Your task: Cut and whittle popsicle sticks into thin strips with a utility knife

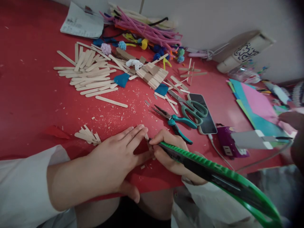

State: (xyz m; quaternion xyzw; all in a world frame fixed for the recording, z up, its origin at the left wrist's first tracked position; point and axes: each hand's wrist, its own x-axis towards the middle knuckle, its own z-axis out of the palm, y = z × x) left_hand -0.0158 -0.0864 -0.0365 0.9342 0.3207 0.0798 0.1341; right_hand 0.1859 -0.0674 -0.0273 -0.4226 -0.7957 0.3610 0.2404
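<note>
- L hand (116,153) is lying flat, palm down, fingers extended; fingertips are reaching a small wooden stick (146,137).
- R hand (169,162) is gripping a green-&-black tool (215,170), fingers closed nr its tip.
- Stick is sitting btwn both hands on red table (28,104), partly hidden; can't tell if tool tip is touching it.
- Short stick pcs (87,136) are lying beyond L wrist.
- Teal pliers (174,119) are resting beyond R hand; scissors (185,103) are overlapping a phone (208,123).
- Craft sticks (91,74) are lying piled, far L.
</note>
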